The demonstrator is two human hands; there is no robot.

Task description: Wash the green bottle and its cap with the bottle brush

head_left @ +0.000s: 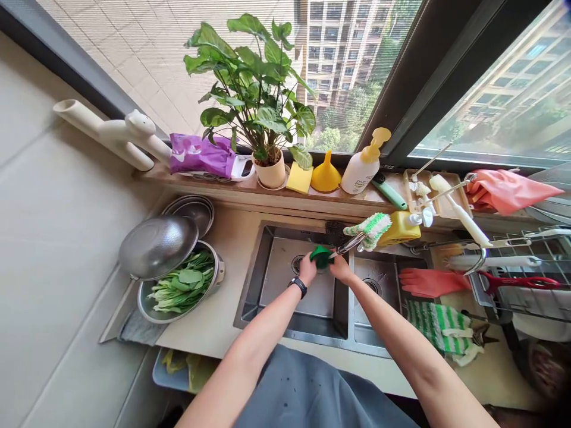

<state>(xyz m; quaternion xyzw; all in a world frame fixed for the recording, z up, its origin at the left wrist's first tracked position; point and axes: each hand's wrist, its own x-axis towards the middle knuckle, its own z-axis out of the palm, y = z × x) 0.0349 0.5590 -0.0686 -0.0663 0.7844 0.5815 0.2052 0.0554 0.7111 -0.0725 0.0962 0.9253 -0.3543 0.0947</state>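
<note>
While I watch from the head camera at my remote station, a long kitchen table (200,339) fills the frame below a window (491,101), with a double steel sink (276,285) set into it at lower centre. On the sill along the top stand a leafy potted plant (254,89) at upper centre and, to its right, a yellow funnel (325,175) and a white pump bottle (361,169). Left of the sink, a steel basin (147,303) holds leafy greens (182,285), and a steel mesh colander (158,246) rests tilted on its rim. A wire dish rack (513,291) stands at the far right, and on the table in front of it lie a pink rubber glove (430,282) and a green-striped cloth (437,327). Both forearms come in from the bottom edge. The left hand (307,267), with a black watch (298,286) on its wrist, and the right hand (341,268) meet over the left basin near its right wall, just below a metal faucet spout (348,245) and a green-and-white scrubbing pad (368,230). Both grips are closed from either side on a small green object (321,257), which sits between them; the fingers partly hide it, so I cannot tell exactly what it is.
</note>
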